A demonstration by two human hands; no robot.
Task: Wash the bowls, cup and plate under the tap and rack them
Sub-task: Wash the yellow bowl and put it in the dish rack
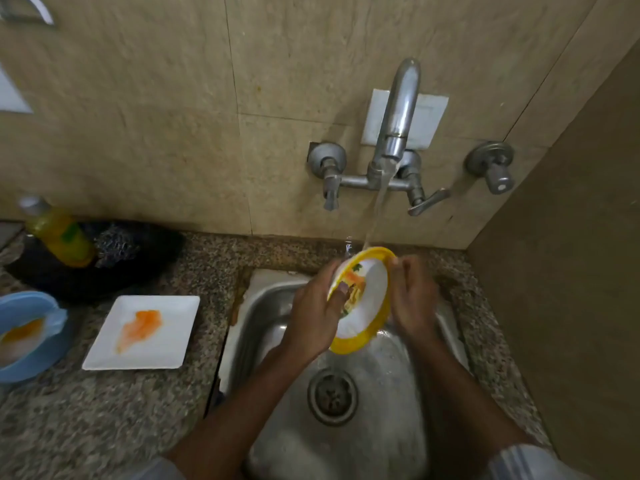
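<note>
A yellow-rimmed bowl (367, 306) with a white inside and orange smears is tilted over the steel sink (263, 306), under running water from the wall tap (398, 112). My left hand (315, 310) grips its left rim, thumb inside the bowl. My right hand (412, 299) holds the right rim and back. A square white plate (166, 344) with an orange smear lies on the counter left of the sink. A blue bowl (38, 355) with orange residue sits at the far left edge.
A yellow dish-soap bottle (59, 237) and a steel scrubber (116, 245) sit in a dark dish at the back left. Speckled granite counter (104, 427) surrounds the sink. A side wall (571, 271) stands close on the right. The drain (332, 396) is mid-sink.
</note>
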